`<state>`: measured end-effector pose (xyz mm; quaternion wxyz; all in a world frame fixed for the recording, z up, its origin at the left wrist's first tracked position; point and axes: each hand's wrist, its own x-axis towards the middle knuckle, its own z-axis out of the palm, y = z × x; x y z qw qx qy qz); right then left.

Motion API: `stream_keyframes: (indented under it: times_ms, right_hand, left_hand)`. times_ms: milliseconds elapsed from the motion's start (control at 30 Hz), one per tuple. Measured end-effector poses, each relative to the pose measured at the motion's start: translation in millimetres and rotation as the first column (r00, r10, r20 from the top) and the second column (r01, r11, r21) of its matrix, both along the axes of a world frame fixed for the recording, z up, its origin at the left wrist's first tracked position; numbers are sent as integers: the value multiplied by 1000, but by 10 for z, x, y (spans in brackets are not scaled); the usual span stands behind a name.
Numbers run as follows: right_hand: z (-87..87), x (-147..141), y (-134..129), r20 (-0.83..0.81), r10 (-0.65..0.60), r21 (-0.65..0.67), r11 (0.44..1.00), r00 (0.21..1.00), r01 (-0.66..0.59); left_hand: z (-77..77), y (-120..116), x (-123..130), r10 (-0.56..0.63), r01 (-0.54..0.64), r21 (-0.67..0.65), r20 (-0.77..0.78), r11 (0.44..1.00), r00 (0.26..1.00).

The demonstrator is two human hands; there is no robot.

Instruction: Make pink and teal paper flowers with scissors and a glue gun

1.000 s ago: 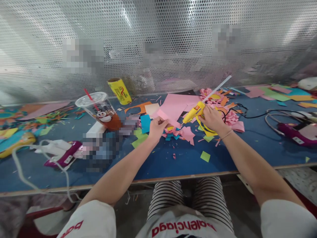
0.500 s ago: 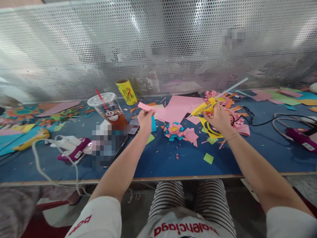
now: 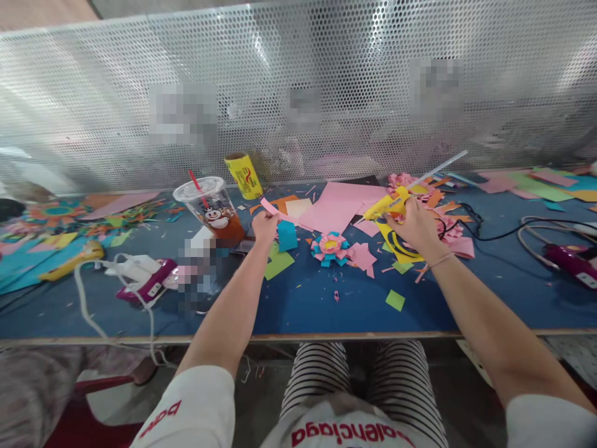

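Observation:
Between the fingers of my left hand (image 3: 265,225) is a pink paper strip (image 3: 276,210), held just above the table. A blue paper piece (image 3: 287,236) and a green paper sheet (image 3: 278,262) lie right beside that hand. My right hand (image 3: 415,227) is wrapped round a yellow glue gun (image 3: 388,204), its nozzle pointing left and a long clear glue stick (image 3: 441,168) jutting from its back. A pink and blue paper flower (image 3: 329,247) rests between my hands, with pink paper scraps (image 3: 361,256) touching its right side. Behind it lies a large pink sheet (image 3: 333,205).
A plastic drink cup (image 3: 217,211) with a red straw and a yellow cardboard tube (image 3: 245,176) stand at the left. Purple power strips (image 3: 148,281) with cables sit toward both sides. Another yellow glue gun (image 3: 74,261) lies far left. A perforated metal panel (image 3: 298,87) closes off the back.
My left hand has shifted slightly left and down with the pink strip, uncovering more of the blue and green paper. My right hand keeps the glue gun in nearly the same place.

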<state>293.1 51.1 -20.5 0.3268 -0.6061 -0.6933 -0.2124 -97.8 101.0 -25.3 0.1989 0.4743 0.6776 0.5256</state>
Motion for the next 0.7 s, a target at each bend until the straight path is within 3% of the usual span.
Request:
stream_keyframes:
  times_ms: [167, 267, 367, 500, 600, 700]
  right_hand:
    - [17, -43, -27, -60, 26, 11, 1000, 998, -25]
    - [24, -106, -51, -113, 63, 47, 997, 992, -58]
    - [23, -162, -69, -125, 94, 79, 993, 988, -84]
    - [14, -184, -81, -94, 120, 68, 991, 988, -114]
    - [10, -176, -79, -94, 104, 44, 994, 990, -100]
    - [8, -165, -73, -83, 90, 46, 995, 992, -87]
  left_hand:
    - [85, -100, 220, -60, 61, 63, -23, 996, 998]
    - [121, -237, 479, -271, 254, 152, 103, 955, 957]
    - [113, -408, 741, -460, 440, 137, 187, 887, 868]
    - [105, -553, 890, -570, 567, 54, 70, 822, 819]
    - [149, -521, 794, -441, 450, -17, -239, 893, 865]
    - [191, -395, 591, -249, 234, -99, -547, 967, 799]
